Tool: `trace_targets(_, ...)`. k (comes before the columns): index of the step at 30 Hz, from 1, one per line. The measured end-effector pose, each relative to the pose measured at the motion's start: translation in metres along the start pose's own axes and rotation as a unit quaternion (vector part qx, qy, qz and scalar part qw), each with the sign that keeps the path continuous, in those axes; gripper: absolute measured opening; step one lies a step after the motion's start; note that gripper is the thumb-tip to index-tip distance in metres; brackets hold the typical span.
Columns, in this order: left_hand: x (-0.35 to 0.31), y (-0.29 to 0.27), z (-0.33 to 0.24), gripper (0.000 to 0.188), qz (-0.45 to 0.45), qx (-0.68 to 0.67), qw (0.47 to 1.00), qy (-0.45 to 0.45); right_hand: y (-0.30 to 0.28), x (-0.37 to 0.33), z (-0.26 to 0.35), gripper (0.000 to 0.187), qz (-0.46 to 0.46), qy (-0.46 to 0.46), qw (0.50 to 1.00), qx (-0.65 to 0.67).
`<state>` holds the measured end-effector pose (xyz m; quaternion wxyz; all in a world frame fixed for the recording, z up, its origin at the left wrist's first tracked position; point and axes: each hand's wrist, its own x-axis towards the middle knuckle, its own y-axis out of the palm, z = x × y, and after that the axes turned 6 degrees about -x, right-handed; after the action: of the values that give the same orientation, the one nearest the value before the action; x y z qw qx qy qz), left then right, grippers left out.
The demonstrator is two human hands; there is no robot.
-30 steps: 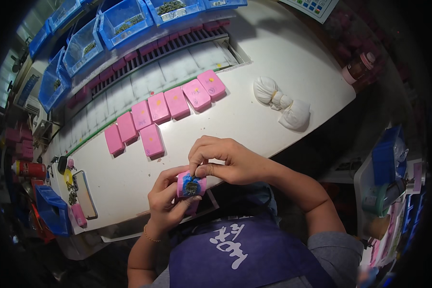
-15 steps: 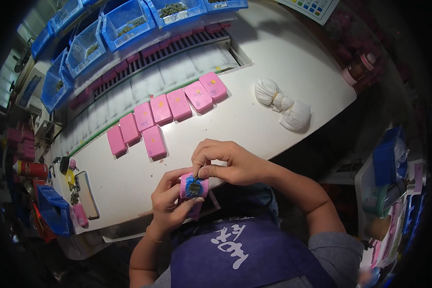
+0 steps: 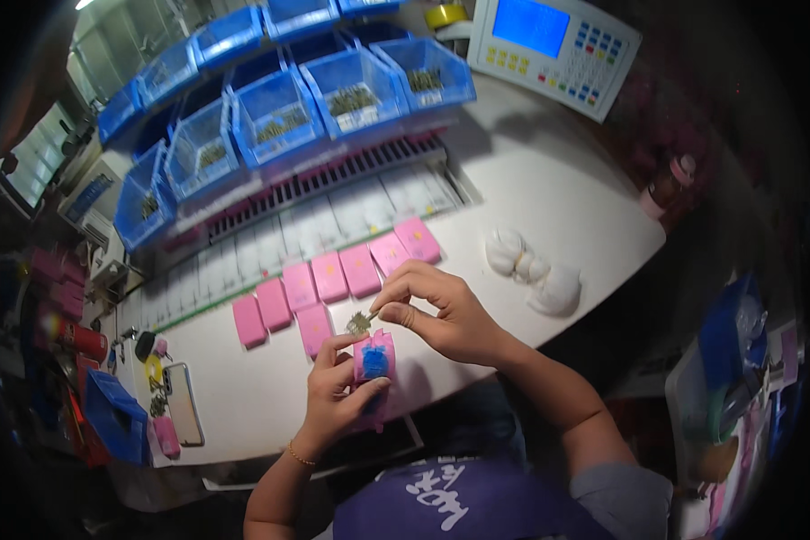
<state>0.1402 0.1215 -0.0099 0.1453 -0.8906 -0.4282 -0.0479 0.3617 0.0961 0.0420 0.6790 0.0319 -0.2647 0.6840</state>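
Pink case (image 3: 375, 362) upright, long axis vertical, clamped in left hand (image 3: 337, 396); right hand (image 3: 441, 310) pinches small metal part (image 3: 360, 322) just above it.

The white table (image 3: 558, 193) is bare to the right of the hands, up to the white cloth bundles (image 3: 531, 270) near the edge. Just behind the hands, a row of pink cases (image 3: 333, 279) blocks the way forward, and behind it stand a slotted rack (image 3: 333, 180) and blue bins (image 3: 351, 90). To the left, bare table continues until a phone (image 3: 182, 403) and a blue box (image 3: 117, 418).
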Motion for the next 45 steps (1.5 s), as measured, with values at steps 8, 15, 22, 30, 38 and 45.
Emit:
trace_targets(8, 0.054, 0.005, 0.022, 0.018, 0.107, 0.04, 0.992, 0.06, -0.007, 0.06, -0.009, 0.009, -0.13, -0.096, 0.983, -0.085)
trace_targets(15, 0.059, 0.014, 0.034, 0.028, 0.16, 0.01, 0.987, 0.022, -0.009, 0.078, -0.034, 0.01, -0.157, -0.125, 0.969, -0.146)
trace_targets(22, 0.062, 0.013, 0.034, 0.034, 0.168, 0.007, 0.986, 0.012, -0.007, 0.078, -0.045, 0.012, -0.157, -0.119, 0.969, -0.151)
trace_targets(30, 0.06, 0.016, 0.035, 0.043, 0.175, 0.01, 0.984, 0.005, -0.006, 0.072, -0.042, 0.012, -0.155, -0.106, 0.971, -0.149)
trace_targets(38, 0.059, 0.015, 0.038, 0.043, 0.174, 0.018, 0.984, 0.012, -0.005, 0.073, -0.041, 0.012, -0.152, -0.11, 0.97, -0.152)
trace_targets(45, 0.06, 0.015, 0.034, 0.041, 0.178, 0.014, 0.984, 0.003, -0.005, 0.072, -0.043, 0.012, -0.148, -0.105, 0.972, -0.151)
